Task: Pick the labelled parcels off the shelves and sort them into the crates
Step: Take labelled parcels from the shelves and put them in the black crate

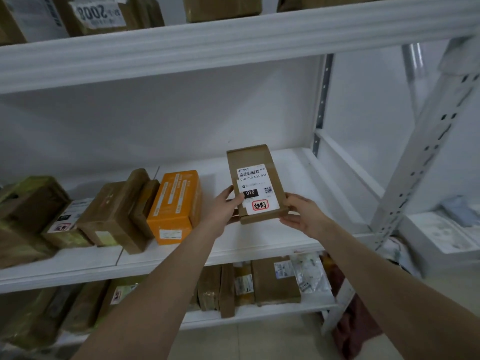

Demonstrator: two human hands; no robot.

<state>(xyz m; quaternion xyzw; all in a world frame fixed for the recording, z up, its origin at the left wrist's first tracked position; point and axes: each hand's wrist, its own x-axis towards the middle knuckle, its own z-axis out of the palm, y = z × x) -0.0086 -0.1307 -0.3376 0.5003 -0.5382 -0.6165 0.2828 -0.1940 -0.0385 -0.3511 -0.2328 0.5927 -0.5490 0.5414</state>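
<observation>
Both hands hold a small brown parcel (255,183) above the middle shelf (259,245), label up w/ "010" showing. Left hand (220,211) fingers grip its left edge; right hand (302,214) fingers grip the lower right corner. An orange box (174,206) sits just left, near other brown pkgs.

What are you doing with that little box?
A person is holding a small brown parcel with both hands, the left hand on its left edge and the right hand at its lower right corner. Its white label, marked 010, faces up. The parcel is over the bare right part of the middle shelf. An orange box and more brown parcels sit to the left. No crate is in view.
</observation>
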